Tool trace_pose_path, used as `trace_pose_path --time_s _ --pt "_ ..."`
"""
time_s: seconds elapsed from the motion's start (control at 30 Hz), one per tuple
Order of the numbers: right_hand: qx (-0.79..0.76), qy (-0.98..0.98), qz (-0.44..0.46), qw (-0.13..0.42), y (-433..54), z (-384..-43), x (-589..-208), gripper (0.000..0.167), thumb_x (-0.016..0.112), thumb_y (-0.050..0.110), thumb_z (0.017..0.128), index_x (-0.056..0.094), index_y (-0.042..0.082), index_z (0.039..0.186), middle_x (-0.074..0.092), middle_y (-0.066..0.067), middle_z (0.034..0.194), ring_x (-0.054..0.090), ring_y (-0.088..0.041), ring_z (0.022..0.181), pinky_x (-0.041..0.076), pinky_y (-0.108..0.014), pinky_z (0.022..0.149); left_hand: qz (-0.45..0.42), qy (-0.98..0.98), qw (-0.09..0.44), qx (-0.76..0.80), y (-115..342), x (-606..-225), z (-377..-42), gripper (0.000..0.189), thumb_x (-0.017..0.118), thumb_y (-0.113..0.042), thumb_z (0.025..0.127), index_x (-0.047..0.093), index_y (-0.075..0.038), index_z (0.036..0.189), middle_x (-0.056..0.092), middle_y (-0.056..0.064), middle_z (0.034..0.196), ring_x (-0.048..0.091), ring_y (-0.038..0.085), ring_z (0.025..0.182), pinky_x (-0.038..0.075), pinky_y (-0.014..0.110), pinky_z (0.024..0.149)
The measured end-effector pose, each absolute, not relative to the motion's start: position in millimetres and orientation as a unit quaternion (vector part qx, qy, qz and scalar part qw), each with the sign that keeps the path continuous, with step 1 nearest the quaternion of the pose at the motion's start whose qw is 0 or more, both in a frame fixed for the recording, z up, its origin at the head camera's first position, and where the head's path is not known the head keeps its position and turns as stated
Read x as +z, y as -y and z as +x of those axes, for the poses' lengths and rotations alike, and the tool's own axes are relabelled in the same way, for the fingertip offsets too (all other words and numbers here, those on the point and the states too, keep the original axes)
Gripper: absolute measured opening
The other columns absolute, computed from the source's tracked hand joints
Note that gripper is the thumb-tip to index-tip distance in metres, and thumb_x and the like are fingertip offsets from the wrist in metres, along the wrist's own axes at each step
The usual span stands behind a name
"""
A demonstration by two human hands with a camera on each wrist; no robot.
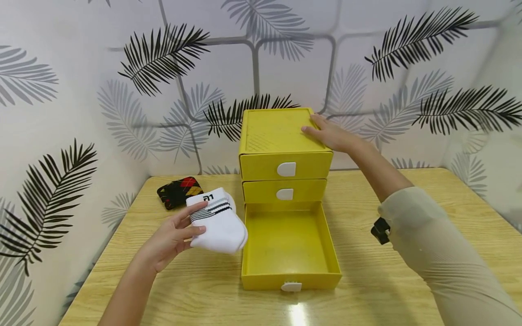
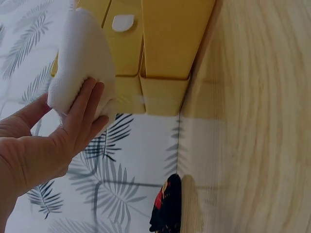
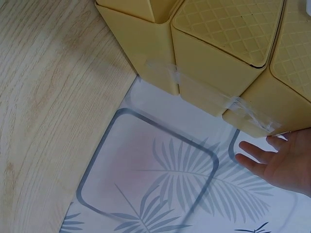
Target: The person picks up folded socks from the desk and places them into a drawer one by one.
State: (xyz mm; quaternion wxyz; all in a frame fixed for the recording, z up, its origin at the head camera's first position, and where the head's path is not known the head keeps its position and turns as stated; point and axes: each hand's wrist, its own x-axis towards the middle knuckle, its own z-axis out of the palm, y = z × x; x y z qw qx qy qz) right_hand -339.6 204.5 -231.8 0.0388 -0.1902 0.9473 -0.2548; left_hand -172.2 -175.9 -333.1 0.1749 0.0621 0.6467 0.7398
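A folded pair of white socks point(image 1: 220, 226) with grey and black stripes is pinched between the thumb and fingers of my left hand point(image 1: 173, 240), held up just left of the pulled-out bottom drawer point(image 1: 291, 280). In the left wrist view the socks point(image 2: 82, 58) stand out in front of the yellow drawer unit. My right hand point(image 1: 328, 133) rests on the top right edge of the yellow drawer unit point(image 1: 277, 129), thumb on its top. The right wrist view shows that hand point(image 3: 286, 162) by the unit's side, fingers extended. Nothing lies in the bottom drawer.
A dark folded cloth item point(image 1: 179, 192) with red and yellow patterning lies at the back left of the wooden table point(image 1: 195, 290). Two upper drawers with white handles are pushed in. Clear tape point(image 3: 233, 102) runs along the unit's side. A leaf-patterned wall stands behind.
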Motion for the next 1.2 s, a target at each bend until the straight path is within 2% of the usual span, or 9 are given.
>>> trace_pose_path --time_s 0.57,0.93,1.2 --pt "-0.259 -0.945 -0.195 0.042 -203 -338 -233 0.073 0.028 0.047 0.098 0.001 -0.001 0.146 -0.005 -0.02 0.15 -0.004 -0.032 0.136 0.0 -0.047 0.107 0.081 -0.608 0.255 0.747 124 -332 -168 0.06 0.056 0.004 0.087 0.033 -0.006 0.142 0.036 0.019 0.133 0.052 0.023 0.1 0.049 0.031 0.078" --pt "-0.26 -0.946 -0.189 0.039 -202 -337 -232 0.073 0.029 0.046 0.098 0.002 -0.002 0.146 -0.003 -0.02 0.15 -0.002 -0.032 0.136 0.001 -0.046 0.108 0.072 -0.61 0.273 0.741 79 -341 -172 0.057 0.052 0.006 0.089 0.034 -0.004 0.141 0.037 0.021 0.134 0.052 0.023 0.099 0.049 0.032 0.078" --pt "-0.271 -0.942 -0.194 0.034 -204 -339 -232 0.074 0.03 0.045 0.098 0.002 -0.003 0.146 -0.003 -0.02 0.15 -0.003 -0.031 0.136 0.001 -0.044 0.108 0.052 -0.613 0.273 0.74 54 -347 -179 0.055 0.054 0.008 0.087 0.039 -0.005 0.139 0.042 0.02 0.128 0.054 0.023 0.093 0.049 0.032 0.076"
